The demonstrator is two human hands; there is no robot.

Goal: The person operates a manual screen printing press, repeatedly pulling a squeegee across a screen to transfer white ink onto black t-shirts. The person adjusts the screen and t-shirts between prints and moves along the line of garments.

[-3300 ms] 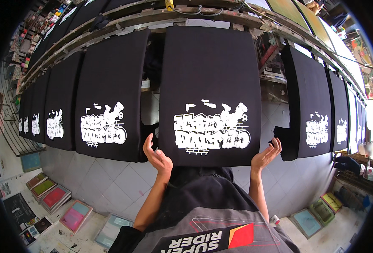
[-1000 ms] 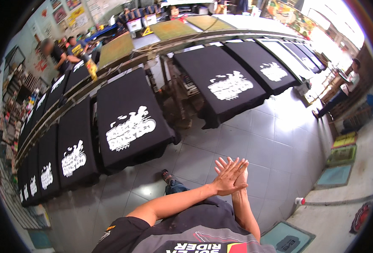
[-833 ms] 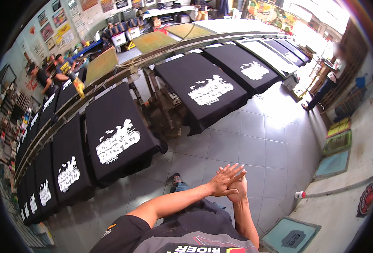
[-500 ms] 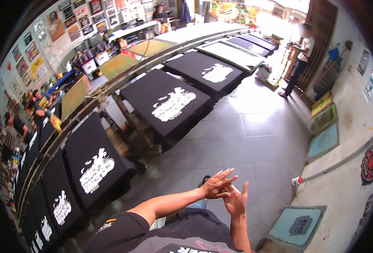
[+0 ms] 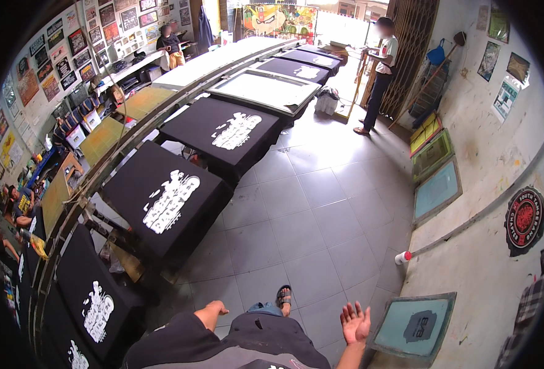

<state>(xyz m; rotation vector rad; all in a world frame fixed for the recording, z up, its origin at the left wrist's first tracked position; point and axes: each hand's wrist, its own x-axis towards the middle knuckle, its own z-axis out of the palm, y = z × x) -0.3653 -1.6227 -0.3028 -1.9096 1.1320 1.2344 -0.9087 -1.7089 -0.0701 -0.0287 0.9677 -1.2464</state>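
Observation:
My right hand [image 5: 355, 324] is held out over the floor, palm up with its fingers spread, and nothing lies in it. A teal printing screen [image 5: 412, 327] leaning on the right wall is the nearest thing to it. Low in front of my body is my left hand [image 5: 215, 309], which touches nothing that I can see. Its fingers are mostly hidden from above. To the left, a black T-shirt with a white print [image 5: 168, 198] lies flat on the long printing table. Another printed black T-shirt [image 5: 96, 301] lies closer to me.
A framed screen [image 5: 266, 88] rests on the table's far part. Grey floor tiles [image 5: 296, 203] run between table and wall. A white bottle with a red cap [image 5: 402, 257] stands by the wall. Ahead, a person [image 5: 380, 80] stands near the doorway. Several others are beyond the table.
My hands were touching each other in front of me; now they are apart, the left lower and the right further out. My view has moved forward along the table.

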